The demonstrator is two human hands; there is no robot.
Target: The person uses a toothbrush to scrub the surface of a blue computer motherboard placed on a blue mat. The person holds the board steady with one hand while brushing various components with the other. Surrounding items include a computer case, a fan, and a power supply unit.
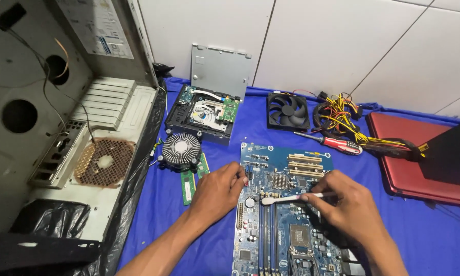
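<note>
Head view, looking down, and the biggest thing out here is the open grey metal computer case (pixel 61 128) lying along my left, its rusty round fan grille facing up. Under everything runs the blue cloth (pixel 434 235), and over at the far right sits a red flat laptop lid (pixel 398 153) with a black box on top of it. Front and centre is the blue rectangular motherboard (pixel 278 214), flat on the cloth right between my arms. Behind it, an opened black optical drive (pixel 202 115) with its grey metal cover (pixel 219 69) leaning on the white tiled wall. Beside that, a black square case fan (pixel 288 111) and a tangle of yellow and black power cables (pixel 342 120). My left hand (pixel 217 194) presses down on the board's left edge, fingers curled on it, nothing held. My right hand (pixel 345 207) is closed around a slim white brush (pixel 288 199), its tip touching the board near the memory slots. Just left of my left hand, a round silver finned cooler (pixel 181 150), two green memory sticks (pixel 191 181) under its edge. Smallest: a red-handled screwdriver (pixel 332 143) lying just beyond the board's far corner.
</note>
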